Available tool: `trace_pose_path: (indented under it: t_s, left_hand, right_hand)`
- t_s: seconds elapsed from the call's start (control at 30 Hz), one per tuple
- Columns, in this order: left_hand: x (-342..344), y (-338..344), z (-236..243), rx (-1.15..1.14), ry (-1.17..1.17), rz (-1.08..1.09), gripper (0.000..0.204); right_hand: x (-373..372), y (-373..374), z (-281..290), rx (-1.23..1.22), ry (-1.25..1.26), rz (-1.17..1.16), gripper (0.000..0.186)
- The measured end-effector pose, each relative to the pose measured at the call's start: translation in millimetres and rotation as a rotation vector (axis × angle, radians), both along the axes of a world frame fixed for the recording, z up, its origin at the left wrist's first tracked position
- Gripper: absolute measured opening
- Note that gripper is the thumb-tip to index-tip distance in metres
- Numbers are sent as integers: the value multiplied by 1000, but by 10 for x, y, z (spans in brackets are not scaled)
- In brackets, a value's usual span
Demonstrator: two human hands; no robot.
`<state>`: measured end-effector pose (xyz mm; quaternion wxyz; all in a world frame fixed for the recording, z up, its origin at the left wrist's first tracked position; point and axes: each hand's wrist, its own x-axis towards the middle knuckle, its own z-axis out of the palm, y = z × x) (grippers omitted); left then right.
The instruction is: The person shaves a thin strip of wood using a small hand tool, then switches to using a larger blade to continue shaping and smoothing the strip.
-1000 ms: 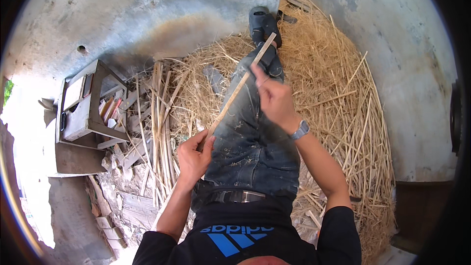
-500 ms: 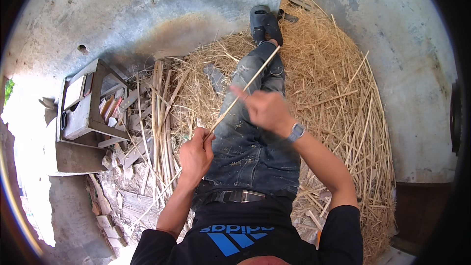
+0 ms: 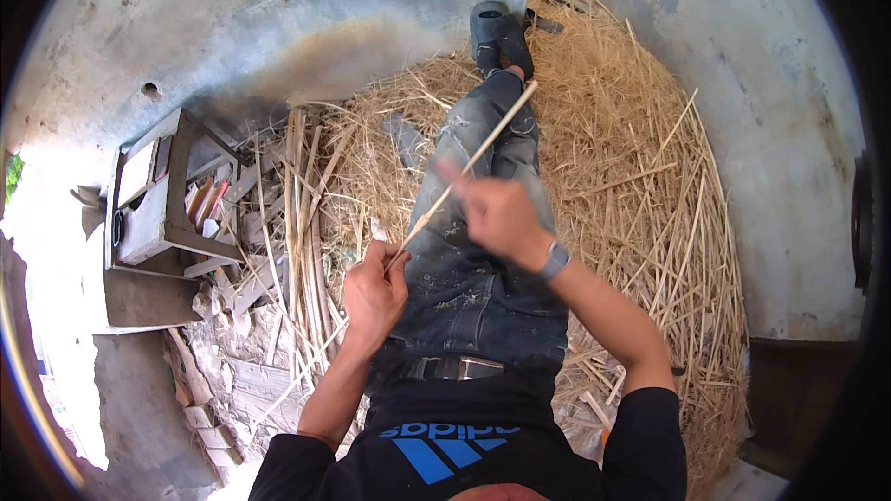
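Note:
A thin pale wooden stick (image 3: 497, 136), likely split bamboo or cane, slants across my lap, its far end near my shins. Around its near end my left hand (image 3: 375, 295) is closed, thumb pressed on top. A small thicker knot shows on the stick a little beyond that hand. My right hand (image 3: 501, 215) is curled like a fist beside the middle of the stick, blurred by motion. Something reddish at its front is smeared; whether it is a fingertip or a tool I cannot make out. My outstretched legs in dusty jeans (image 3: 464, 301) lie beneath, with shavings on them.
Long pale sticks (image 3: 691, 292) and a heap of straw-like shavings (image 3: 594, 97) cover the floor to my right. More strips (image 3: 299, 195) lie at left beside a worn wooden cabinet (image 3: 172, 209). Grey walls (image 3: 775, 121) rise ahead and right, close to my shoes (image 3: 501, 35).
My right hand has shifted very slightly toward me and left, still blurred along the stick. The left hand keeps its grip, and the stick's far end has moved slightly right.

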<state>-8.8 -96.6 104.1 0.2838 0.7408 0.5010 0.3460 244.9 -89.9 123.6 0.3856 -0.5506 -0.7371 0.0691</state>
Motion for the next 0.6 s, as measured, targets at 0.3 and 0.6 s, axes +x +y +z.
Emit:
trace_pose_path:
  t_s: [0.3,0.6]
  left_hand:
    - [121,-3,10,-113,-181,-30,8]
    - [187,-9,125,-304,-222,-27,9]
  right_hand:
    - [-207,-136,-45,2,196,168,40]
    - [-107,-43,176,-93,232,63,42]
